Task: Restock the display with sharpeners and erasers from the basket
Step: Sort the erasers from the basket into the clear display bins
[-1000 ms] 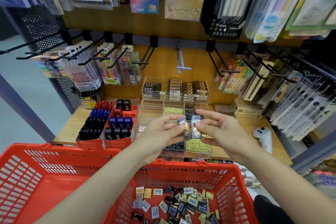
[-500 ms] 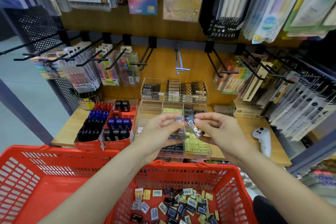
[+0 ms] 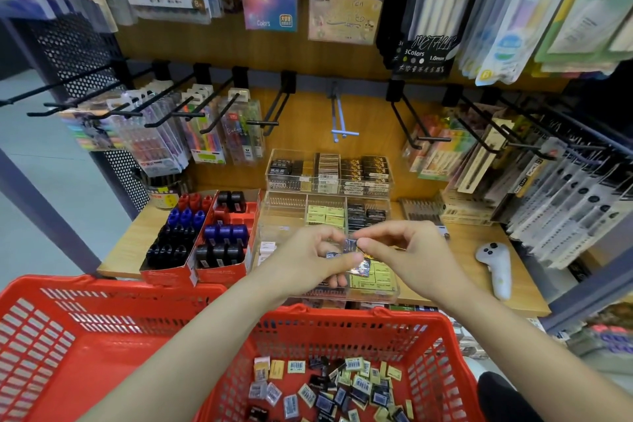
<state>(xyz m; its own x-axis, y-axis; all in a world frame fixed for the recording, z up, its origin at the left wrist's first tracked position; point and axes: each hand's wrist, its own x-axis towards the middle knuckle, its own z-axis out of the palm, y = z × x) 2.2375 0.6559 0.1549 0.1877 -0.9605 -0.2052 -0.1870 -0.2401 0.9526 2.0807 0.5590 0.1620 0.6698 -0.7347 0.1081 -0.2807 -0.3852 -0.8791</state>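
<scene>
My left hand [image 3: 305, 260] and my right hand [image 3: 404, 255] meet above the clear tiered display tray [image 3: 284, 212] on the wooden shelf. Both pinch small wrapped erasers [image 3: 352, 250] between fingertips and thumbs; a few dark, shiny packs show between the hands. The tray's compartments hold yellow and black erasers [image 3: 325, 214]. Below, the red basket [image 3: 445, 346] holds several loose erasers and sharpeners [image 3: 335, 390] with barcode labels. Red cardboard boxes of blue, black and red sharpeners [image 3: 202, 236] stand left of the tray.
A second red basket [image 3: 68, 346] sits at lower left. A white controller [image 3: 496, 267] lies on the shelf at right. Black hooks with pen packs jut out at left [image 3: 164, 116] and right [image 3: 496, 137]. More pen packs hang above.
Both hands have dropped slightly and drawn closer over the tray's front. The small packs are now bunched together between the fingertips instead of held apart.
</scene>
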